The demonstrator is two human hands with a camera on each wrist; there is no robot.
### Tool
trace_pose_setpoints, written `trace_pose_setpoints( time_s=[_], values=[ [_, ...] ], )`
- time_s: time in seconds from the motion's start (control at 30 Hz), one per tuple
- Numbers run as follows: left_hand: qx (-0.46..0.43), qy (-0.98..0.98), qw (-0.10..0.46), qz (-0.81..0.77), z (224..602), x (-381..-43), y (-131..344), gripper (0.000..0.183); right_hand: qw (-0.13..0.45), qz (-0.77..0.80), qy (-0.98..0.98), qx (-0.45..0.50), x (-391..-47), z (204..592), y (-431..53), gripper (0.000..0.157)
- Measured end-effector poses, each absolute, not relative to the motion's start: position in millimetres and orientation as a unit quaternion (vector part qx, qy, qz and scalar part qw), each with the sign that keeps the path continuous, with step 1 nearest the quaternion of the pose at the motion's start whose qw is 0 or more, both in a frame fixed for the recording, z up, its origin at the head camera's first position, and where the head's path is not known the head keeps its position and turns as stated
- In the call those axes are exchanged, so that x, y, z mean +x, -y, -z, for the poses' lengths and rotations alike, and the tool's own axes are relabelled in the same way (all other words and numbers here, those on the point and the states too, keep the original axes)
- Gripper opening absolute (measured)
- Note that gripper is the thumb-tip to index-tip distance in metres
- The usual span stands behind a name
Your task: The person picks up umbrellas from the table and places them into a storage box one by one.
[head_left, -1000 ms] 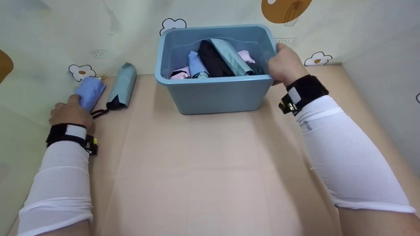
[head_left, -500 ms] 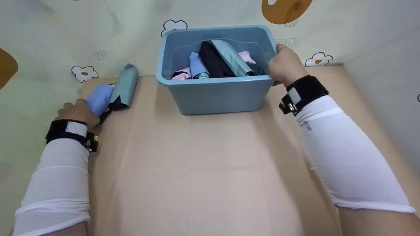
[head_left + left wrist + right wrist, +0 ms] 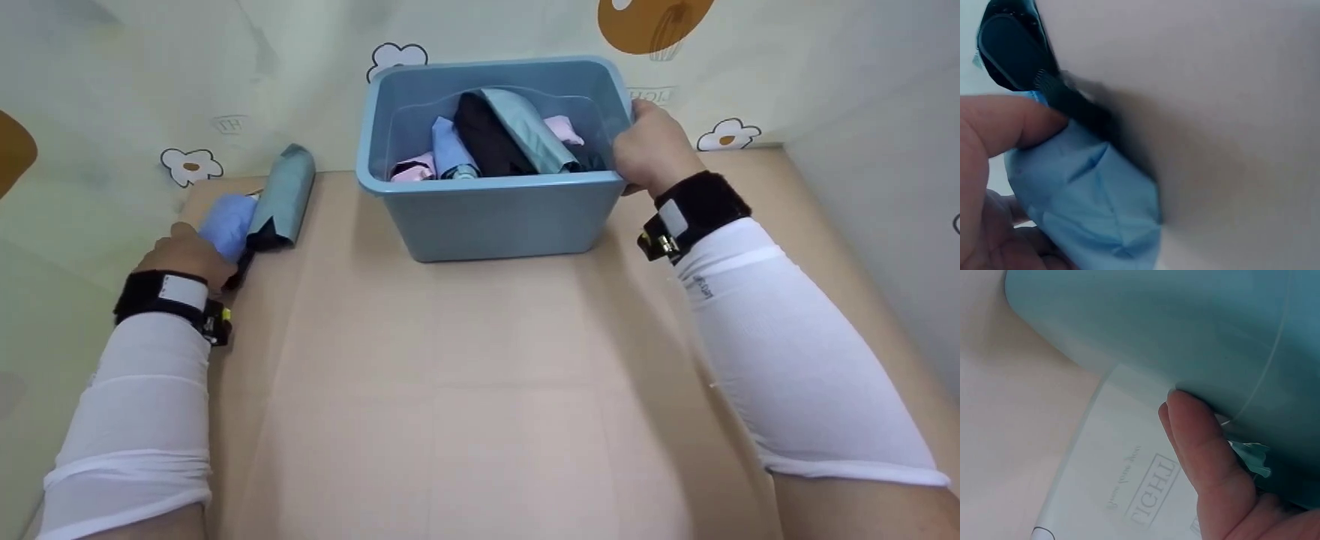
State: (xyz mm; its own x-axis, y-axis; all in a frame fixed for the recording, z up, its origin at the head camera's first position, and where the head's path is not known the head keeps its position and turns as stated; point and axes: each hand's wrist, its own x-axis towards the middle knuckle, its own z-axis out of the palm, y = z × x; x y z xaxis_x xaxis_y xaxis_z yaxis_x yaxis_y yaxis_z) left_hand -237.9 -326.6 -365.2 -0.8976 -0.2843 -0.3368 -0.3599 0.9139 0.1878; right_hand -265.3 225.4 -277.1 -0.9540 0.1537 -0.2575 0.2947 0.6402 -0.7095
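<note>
At the far left of the table, my left hand grips a blue folded umbrella, its thumb on one side and fingers on the other. The left wrist view shows the creased blue umbrella cloth with a dark strap near the thumb. Right beside it lies a teal folded umbrella, its dark end facing me. My right hand holds the right rim of a blue plastic bin. In the right wrist view, fingers lie against the bin's outer wall.
Inside the bin lie several folded umbrellas, among them a black one, a teal one and a blue one. A patterned wall covering rises behind the bin. Beige cloth covers the table.
My left hand has shifted the blue umbrella to the right, up against the teal one, and now covers more of its near end. The right hand and bin stay in place.
</note>
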Motion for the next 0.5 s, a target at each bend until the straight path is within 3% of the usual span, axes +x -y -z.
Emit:
trace_pose_setpoints(
  time_s=[0.23, 0.5],
  values=[
    [-0.142, -0.973, 0.153, -0.103, 361.5, -233.1, 321.1, 0.066, 0.083, 0.406, -0.903, 0.118, -266.5, 278.1, -226.5, 0.069],
    [-0.174, -0.966, 0.154, -0.112, 363.5, -234.0, 328.7, 0.084, 0.093, 0.406, -0.901, 0.123, -266.9, 277.1, -227.1, 0.066]
  ],
)
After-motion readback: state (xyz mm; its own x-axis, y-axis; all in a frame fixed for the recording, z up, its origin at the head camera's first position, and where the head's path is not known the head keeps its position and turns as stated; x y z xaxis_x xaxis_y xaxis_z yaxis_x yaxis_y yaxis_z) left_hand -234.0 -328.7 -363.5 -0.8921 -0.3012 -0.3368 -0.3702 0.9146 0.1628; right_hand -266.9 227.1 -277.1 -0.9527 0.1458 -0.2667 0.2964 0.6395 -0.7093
